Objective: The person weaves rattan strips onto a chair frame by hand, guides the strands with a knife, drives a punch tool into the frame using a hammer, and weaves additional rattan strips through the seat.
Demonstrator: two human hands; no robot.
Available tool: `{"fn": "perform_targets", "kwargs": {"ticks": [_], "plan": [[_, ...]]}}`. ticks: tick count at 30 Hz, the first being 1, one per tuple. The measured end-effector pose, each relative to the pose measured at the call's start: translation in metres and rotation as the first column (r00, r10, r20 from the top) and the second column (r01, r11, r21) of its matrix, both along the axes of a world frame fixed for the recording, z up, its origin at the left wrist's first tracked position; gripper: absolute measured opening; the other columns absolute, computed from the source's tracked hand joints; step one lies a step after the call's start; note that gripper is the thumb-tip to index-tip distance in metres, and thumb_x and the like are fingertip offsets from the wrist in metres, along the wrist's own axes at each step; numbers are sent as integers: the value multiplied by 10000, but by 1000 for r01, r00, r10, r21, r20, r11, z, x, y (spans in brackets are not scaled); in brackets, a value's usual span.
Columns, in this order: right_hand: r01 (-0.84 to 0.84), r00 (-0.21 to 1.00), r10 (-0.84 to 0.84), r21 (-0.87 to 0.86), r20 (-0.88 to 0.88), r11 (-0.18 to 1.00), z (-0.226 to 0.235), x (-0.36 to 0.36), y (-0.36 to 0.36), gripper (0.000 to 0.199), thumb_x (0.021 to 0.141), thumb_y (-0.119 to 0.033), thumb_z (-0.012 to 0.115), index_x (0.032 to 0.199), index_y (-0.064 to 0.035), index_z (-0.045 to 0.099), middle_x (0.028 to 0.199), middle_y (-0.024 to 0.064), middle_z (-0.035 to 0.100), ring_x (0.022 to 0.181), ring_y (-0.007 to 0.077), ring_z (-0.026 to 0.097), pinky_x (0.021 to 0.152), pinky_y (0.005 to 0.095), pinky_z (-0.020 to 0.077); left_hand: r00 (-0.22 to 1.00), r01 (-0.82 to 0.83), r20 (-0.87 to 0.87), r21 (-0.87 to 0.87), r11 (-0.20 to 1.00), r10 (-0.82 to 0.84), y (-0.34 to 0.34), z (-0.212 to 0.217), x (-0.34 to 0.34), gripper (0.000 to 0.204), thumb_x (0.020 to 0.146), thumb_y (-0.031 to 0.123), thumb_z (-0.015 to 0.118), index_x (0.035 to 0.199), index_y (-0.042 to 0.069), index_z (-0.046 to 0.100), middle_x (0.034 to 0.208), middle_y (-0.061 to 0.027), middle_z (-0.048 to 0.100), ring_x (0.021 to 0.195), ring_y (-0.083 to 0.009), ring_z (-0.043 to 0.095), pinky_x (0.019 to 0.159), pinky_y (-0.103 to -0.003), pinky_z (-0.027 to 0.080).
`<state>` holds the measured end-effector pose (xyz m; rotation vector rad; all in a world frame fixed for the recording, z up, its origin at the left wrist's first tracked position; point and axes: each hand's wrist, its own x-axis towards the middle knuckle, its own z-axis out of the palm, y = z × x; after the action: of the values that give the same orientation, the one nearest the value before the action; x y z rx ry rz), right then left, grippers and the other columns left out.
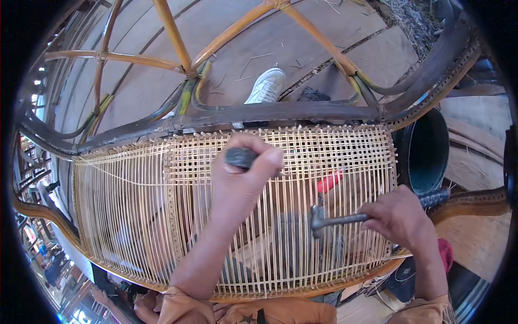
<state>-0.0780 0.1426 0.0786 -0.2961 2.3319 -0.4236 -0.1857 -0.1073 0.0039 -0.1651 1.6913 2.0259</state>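
Observation:
A woven cane panel point(216, 216) is strung across a curved rattan frame in front of me. Its far right part shows a criss-cross weave point(345, 146), while long strands run one way over the left and near parts. My left hand point(243, 181) is closed round a dark, stubby-handled tool point(241, 157) above the weave's far side; the tool's lower end is hidden. My right hand point(396, 213) grips a metal hammer point(345, 219) by its dark handle. The hammer's head is over the strands, to the right of my left hand.
Thick dark rattan point(280, 113) edges the far side, with yellow-brown poles point(226, 35) beyond. A dark green bucket point(429, 154) stands at the right. Below the strands lies a red object point(329, 181). A white shoe point(265, 86) rests on the floor beyond the frame.

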Motion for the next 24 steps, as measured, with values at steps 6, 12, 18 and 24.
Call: {"fn": "perform_targets", "kwargs": {"ticks": [6, 12, 18, 24], "plan": [[59, 997, -58, 19, -40, 998, -19, 0, 21, 267, 828, -386, 631, 831, -121, 598, 673, 75, 596, 679, 294, 612, 619, 420, 465, 998, 24, 61, -72, 997, -20, 38, -8, 16, 162, 833, 128, 706, 824, 59, 559, 730, 26, 572, 639, -21, 501, 565, -188, 424], [20, 999, -21, 32, 30, 999, -27, -10, 14, 250, 837, -368, 630, 848, -119, 614, 694, 77, 611, 698, 280, 624, 625, 414, 468, 997, -38, 58, -84, 996, 43, 47, -11, 18, 143, 845, 104, 686, 807, 58, 556, 700, 45, 551, 614, -9, 474, 538, -169, 391], [18, 999, -21, -89, -29, 996, -36, -10, 11, 250, 835, -353, 633, 815, -105, 626, 680, 84, 607, 700, 294, 621, 636, 418, 466, 1000, 24, 5, -206, 978, -23, 54, -11, 22, 153, 842, 107, 694, 797, 61, 555, 687, 53, 530, 604, -4, 452, 536, -175, 389], [5, 999, 0, -110, 52, 994, -37, -19, 8, 260, 827, -364, 632, 833, -104, 636, 682, 91, 612, 711, 303, 623, 642, 426, 463, 996, 30, -74, -163, 986, -42, 62, -16, 27, 162, 839, 111, 702, 795, 58, 555, 695, 49, 534, 604, -6, 455, 541, -178, 395]]}}
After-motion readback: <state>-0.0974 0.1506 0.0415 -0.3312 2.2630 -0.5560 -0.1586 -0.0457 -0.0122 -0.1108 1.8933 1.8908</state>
